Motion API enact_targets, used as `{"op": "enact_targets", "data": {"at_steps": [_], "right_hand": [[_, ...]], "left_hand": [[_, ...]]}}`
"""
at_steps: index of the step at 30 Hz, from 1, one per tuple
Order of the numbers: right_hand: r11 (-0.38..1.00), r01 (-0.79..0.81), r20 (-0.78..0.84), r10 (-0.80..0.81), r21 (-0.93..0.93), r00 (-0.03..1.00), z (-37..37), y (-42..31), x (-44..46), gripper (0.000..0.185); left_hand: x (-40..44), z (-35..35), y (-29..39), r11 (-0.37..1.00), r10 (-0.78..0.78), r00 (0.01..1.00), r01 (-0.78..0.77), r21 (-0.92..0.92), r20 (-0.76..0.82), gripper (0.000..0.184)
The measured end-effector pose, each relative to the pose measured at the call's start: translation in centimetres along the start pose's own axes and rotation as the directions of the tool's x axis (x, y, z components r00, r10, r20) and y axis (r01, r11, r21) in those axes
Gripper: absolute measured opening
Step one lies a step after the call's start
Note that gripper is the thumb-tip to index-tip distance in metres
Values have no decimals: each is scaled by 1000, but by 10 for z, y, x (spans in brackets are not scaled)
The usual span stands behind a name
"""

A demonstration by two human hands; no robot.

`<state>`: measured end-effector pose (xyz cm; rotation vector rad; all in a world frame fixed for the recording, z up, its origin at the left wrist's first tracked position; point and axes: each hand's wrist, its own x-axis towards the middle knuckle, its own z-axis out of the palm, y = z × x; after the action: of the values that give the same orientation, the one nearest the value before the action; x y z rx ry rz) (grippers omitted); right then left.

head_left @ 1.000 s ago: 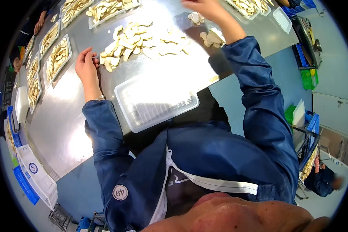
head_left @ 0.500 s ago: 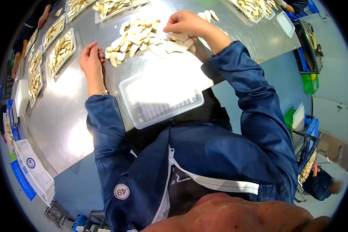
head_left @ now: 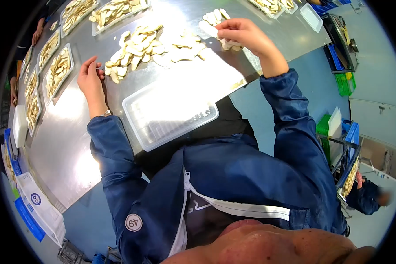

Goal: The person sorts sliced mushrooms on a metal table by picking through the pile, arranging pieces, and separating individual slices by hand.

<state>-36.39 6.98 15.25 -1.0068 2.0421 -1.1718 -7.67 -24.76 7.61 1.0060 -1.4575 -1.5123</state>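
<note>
A heap of pale, flat slices with brownish edges, like cut mushroom [head_left: 138, 48], lies spread on the metal table. My left hand [head_left: 91, 83] rests at the heap's left end, its fingers loosely curled and apart, holding nothing visible. To the right of the heap is a smaller group of slices [head_left: 214, 16]. Over it is my right hand [head_left: 246, 38], thumb and fingers pinched together. A broad slice lies right at its fingertips; whether it is gripped I cannot tell. In front of my body sits a clear plastic tray [head_left: 152, 141] with a ribbed bottom and no slices in it.
Filled trays of slices [head_left: 58, 72] line the left side of the metal table [head_left: 70, 149]; another filled tray [head_left: 119, 13] is at the back. A white lid or tray [head_left: 311, 18] lies at the right corner. Co-workers' hands [head_left: 37, 35] show at far left.
My right hand has moved right, from the main heap to the smaller group. My left hand stays beside the heap's left end. The whole view has shifted slightly.
</note>
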Motion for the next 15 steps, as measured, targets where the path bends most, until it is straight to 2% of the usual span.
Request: {"op": "enact_targets", "data": {"at_steps": [3,7,10,11,15], "right_hand": [[995,53,-129,-63,-82,990,-20,9,-24,26],[998,41,-207,-49,-40,977,-28,13,-47,26],[992,-22,-165,1,-128,986,-12,8,-58,27],[986,-38,-202,5,-160,979,-4,4,-59,26],[909,-40,-283,-87,-415,955,4,10,-57,22]], "left_hand": [[3,-2,-3,1000,6,1000,-6,-20,14,19],[1,-2,-2,1000,6,1000,-6,-9,23,21],[1,-2,-1,1000,10,1000,-11,7,28,22],[0,-2,-1,1000,14,1000,-14,13,27,22],[3,-5,-5,1000,4,1000,-4,-25,25,21]]}}
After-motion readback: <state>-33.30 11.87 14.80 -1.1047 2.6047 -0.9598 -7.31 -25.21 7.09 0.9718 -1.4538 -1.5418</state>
